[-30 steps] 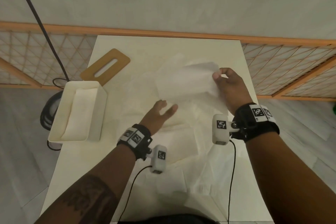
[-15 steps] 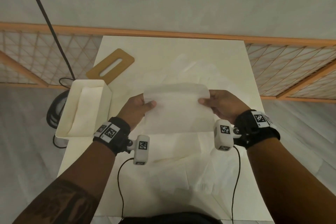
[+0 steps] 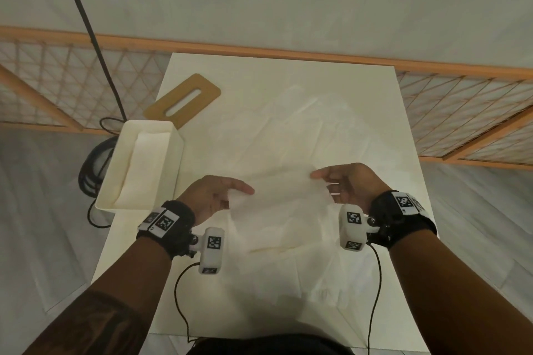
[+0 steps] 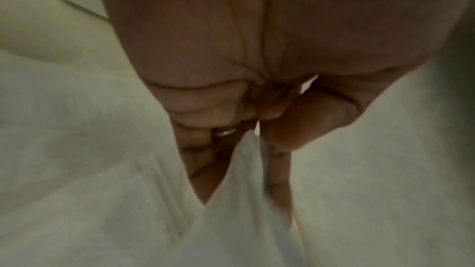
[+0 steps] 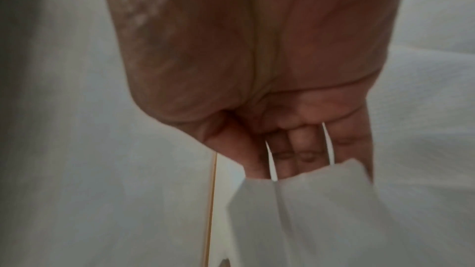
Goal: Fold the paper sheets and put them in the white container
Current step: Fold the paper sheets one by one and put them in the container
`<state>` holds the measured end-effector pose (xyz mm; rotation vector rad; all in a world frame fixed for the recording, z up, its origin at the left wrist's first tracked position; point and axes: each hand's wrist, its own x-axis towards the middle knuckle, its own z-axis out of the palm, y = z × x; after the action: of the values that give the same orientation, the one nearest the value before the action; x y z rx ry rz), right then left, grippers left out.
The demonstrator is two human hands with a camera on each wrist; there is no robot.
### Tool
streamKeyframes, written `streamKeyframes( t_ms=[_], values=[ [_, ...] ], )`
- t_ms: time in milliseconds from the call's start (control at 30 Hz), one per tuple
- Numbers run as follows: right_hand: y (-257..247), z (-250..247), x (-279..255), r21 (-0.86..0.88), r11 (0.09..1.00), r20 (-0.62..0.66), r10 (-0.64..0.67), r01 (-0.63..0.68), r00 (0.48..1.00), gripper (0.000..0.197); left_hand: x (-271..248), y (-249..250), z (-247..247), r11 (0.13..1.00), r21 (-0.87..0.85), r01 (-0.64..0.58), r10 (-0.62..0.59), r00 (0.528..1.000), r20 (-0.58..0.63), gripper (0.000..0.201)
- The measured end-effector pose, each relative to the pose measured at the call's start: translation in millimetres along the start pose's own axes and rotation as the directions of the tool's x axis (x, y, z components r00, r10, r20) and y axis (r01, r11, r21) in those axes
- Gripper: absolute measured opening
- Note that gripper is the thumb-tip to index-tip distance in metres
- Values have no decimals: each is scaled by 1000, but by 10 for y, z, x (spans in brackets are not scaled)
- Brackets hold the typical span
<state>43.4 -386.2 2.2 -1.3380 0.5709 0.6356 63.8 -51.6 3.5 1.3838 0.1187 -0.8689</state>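
A thin white paper sheet point(image 3: 282, 204) hangs between my two hands just above the white table point(image 3: 288, 75). My left hand point(image 3: 239, 196) pinches its left edge, thumb on top. My right hand point(image 3: 323, 184) pinches its right edge the same way. In the left wrist view the left hand point(image 4: 257, 135) has the sheet point(image 4: 231, 210) caught between thumb and fingers. The right wrist view shows the right hand point(image 5: 282, 170) with a doubled edge of the sheet point(image 5: 308, 210) lying over the fingers. The white container point(image 3: 176, 158) stands at the table's left edge, with folded paper point(image 3: 144, 164) inside.
Several more loose sheets point(image 3: 302, 135) lie spread over the table under and beyond my hands. A brown slotted lid point(image 3: 184, 101) lies behind the container. A wooden lattice rail point(image 3: 461, 112) runs behind the table. A black cable point(image 3: 95, 37) drops to a coil point(image 3: 92, 170) on the floor at left.
My right hand lifted a sheet from the far middle, and the left hand took its other edge. Both hands have since brought it nearer and lower.
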Motion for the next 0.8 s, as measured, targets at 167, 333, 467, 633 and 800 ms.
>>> streamKeyframes(
  t_ms=[167, 333, 467, 633, 800],
  values=[
    [231, 112, -71, -196, 980, -19, 11, -15, 1000, 19, 74, -234, 23, 950, 303, 78, -50, 994, -99, 24],
    [515, 116, 29, -561, 825, -83, 24, -66, 996, 21, 225, -524, 60, 570, 820, 48, 100, 987, -127, 31],
    [483, 164, 145, -808, 582, -186, -103, -93, 977, 7, 295, -719, 96, 505, 862, 41, 166, 975, -144, 32],
    [218, 341, 445, -887, 462, -200, -408, 12, 891, 25, 253, -667, 281, 207, 978, -22, 318, 947, -46, 22],
    [198, 416, 705, -922, 382, -174, -279, -57, 944, 41, 317, -616, 495, 81, 996, 36, 162, 986, -49, 66]
  ],
)
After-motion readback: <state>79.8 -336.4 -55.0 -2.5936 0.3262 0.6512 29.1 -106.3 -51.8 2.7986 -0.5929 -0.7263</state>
